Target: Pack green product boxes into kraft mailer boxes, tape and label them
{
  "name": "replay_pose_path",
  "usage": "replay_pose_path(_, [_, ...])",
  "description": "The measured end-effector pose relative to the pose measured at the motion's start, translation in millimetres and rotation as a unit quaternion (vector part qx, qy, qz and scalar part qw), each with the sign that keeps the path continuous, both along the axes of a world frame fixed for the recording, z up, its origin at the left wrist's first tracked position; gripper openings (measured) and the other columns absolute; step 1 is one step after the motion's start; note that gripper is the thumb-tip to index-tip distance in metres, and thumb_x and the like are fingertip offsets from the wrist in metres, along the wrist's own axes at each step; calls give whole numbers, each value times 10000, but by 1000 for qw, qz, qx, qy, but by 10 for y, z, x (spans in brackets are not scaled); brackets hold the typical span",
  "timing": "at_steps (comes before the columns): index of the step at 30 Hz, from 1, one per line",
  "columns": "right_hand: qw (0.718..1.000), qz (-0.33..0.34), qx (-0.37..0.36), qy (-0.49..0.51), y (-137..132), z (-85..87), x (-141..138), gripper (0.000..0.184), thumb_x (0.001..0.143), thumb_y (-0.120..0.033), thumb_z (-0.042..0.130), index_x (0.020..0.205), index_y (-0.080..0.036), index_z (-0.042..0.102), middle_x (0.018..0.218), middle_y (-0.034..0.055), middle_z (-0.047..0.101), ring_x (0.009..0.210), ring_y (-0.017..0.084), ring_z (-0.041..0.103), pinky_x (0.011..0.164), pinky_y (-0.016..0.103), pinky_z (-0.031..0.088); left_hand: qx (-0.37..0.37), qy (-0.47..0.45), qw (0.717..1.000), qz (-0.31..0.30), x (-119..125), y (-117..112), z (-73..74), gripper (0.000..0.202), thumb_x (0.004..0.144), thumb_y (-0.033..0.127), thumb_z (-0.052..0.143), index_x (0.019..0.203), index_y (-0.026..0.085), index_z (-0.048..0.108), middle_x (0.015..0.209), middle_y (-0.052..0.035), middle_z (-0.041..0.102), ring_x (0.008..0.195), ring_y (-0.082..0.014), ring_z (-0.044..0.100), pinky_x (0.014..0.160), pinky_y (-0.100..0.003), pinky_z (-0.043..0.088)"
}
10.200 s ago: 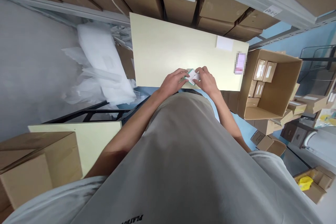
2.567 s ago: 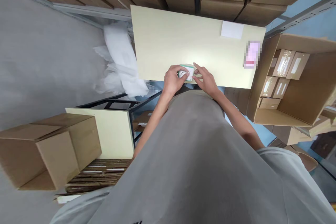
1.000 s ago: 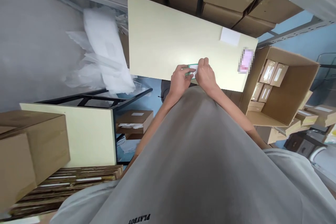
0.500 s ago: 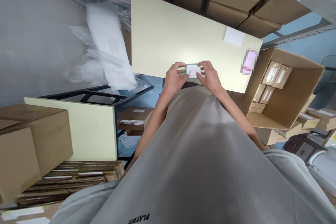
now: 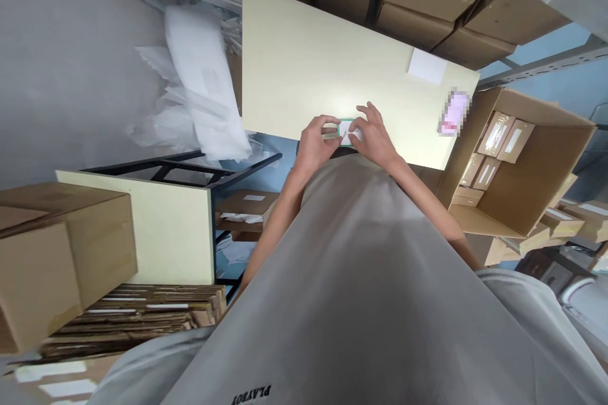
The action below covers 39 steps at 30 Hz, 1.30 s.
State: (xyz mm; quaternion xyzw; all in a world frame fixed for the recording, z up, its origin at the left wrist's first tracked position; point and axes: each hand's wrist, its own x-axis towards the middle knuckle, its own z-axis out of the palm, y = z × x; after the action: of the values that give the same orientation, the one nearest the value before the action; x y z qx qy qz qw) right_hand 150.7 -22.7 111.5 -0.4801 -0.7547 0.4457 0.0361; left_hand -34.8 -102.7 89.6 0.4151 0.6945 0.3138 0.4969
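Note:
A small white box with green edges (image 5: 346, 133) sits between both my hands at the near edge of the pale yellow table (image 5: 304, 69). My left hand (image 5: 314, 143) is closed on its left end, thumb and fingers curled round it. My right hand (image 5: 374, 138) covers its right side, with the fingers bent over the top. Most of the box is hidden by my fingers.
A white card (image 5: 426, 66) and a pink item (image 5: 453, 112) lie at the table's right end. An open carton (image 5: 527, 164) holding small boxes stands to the right. White plastic bags (image 5: 199, 95) are piled on the left. A second table (image 5: 166, 221), a brown carton (image 5: 57, 253) and flattened cardboard (image 5: 137, 316) are near left.
The box lay flat with its white face up between both hands half a second ago; now my right hand's fingers have come over that face. Ten seconds ago both hands held it the same way.

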Motion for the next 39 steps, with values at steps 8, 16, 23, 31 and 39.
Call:
replay_pose_path(8, [998,36,-47,19,46,-65,50,108,970,-283,828,969,-268,722,1553,126,695,1648,374,485,1394,730,337,38,-3,999,0,-12,-100,-10,381,935,152,647,1274,272,775,1463,-87,705,1275,-254,751,982,-385,709])
replay_pose_path(16, [993,80,-72,43,-16,46,78,57,1000,-327,810,988,-285,774,1549,101,718,1618,354,538,1368,733,378,52,89,977,-185,-130,-168,75,257,1018,187,631,1105,269,859,1610,-98,644,1423,-330,687,1269,-530,548])
replay_pose_path(23, [994,68,-71,57,-27,60,161,85,1036,-325,772,962,-283,769,1600,90,706,1623,323,542,1384,694,383,36,24,966,-256,-188,-116,7,310,1100,344,599,1291,317,841,1742,-90,530,1501,-313,657,1291,-479,535])
replay_pose_path(31, [995,46,-57,68,156,-44,304,81,1024,-353,769,986,-283,782,1509,94,758,1515,315,630,1336,645,435,43,-17,955,-292,-244,243,-241,250,1090,408,648,1262,310,802,1641,-111,531,1457,-270,643,1262,-450,555])
replay_pose_path(39, [998,30,-41,46,214,-68,266,81,1031,-347,761,1013,-269,769,1493,117,738,1477,328,633,1313,618,437,38,37,950,-306,-351,477,-136,224,1027,343,725,1244,312,774,1414,-78,579,963,-203,734,1091,-434,615])
